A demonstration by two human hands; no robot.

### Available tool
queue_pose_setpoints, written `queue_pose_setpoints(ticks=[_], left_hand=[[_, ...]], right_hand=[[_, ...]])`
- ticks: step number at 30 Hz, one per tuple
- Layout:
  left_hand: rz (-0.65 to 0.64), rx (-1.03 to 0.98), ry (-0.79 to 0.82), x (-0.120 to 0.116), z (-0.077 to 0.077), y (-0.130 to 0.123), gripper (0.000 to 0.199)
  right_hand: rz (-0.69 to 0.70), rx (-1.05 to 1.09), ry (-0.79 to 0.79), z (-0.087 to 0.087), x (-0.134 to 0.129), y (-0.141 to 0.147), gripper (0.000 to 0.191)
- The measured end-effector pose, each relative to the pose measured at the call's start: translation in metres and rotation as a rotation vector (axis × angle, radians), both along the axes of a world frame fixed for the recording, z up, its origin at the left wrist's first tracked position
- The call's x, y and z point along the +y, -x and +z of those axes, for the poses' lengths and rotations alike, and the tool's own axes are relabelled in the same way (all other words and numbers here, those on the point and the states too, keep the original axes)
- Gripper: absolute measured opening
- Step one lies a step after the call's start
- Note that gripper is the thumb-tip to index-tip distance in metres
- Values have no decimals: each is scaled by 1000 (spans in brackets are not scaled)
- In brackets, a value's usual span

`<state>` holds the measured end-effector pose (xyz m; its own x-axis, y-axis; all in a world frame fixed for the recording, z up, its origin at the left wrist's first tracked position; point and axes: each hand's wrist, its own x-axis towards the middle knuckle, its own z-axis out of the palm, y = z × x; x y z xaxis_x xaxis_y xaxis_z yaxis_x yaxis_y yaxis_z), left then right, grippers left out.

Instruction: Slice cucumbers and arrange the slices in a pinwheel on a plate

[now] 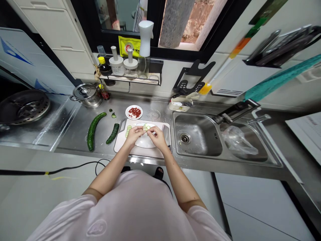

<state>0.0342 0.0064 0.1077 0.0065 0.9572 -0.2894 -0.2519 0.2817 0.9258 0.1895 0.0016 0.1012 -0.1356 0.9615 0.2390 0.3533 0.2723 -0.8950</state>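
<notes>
Stainless-steel countertop [69, 134] spans a kitchen wall, its sink [202, 135] set at 3 o'clock from a pale cutting board [146, 153]. On the board rests a white plate [145, 143], worked over by a person's left hand [135, 133] at 10 o'clock from its centre and right hand [155, 135] at 2. Loose slices [128, 130] lie on the board just beyond the left hand, also toward 10. Thin, pale green held slices [145, 127] could slip and land past the plate's 12 o'clock rim, a risk likely owed to moist surfaces and a narrow pinch; too firm a squeeze might tear them. They sit between both sets of fingertips, thumbs and fingers closed on them; whether they touch the plate cannot be told.
</notes>
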Motion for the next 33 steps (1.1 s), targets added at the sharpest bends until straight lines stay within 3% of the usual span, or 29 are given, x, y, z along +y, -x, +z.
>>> queue_pose_setpoints(ticks=[5,21,33], left_hand=[[18,25,-94,-1,2,-1,36],[-12,41,-138,5,4,-5,38],[-36,102,-227,9,-12,-8,34]], right_hand=[[-15,31,30,-1,1,2,21],[-49,159,144,2,6,2,20],[-57,216,209,-4,7,-1,14]])
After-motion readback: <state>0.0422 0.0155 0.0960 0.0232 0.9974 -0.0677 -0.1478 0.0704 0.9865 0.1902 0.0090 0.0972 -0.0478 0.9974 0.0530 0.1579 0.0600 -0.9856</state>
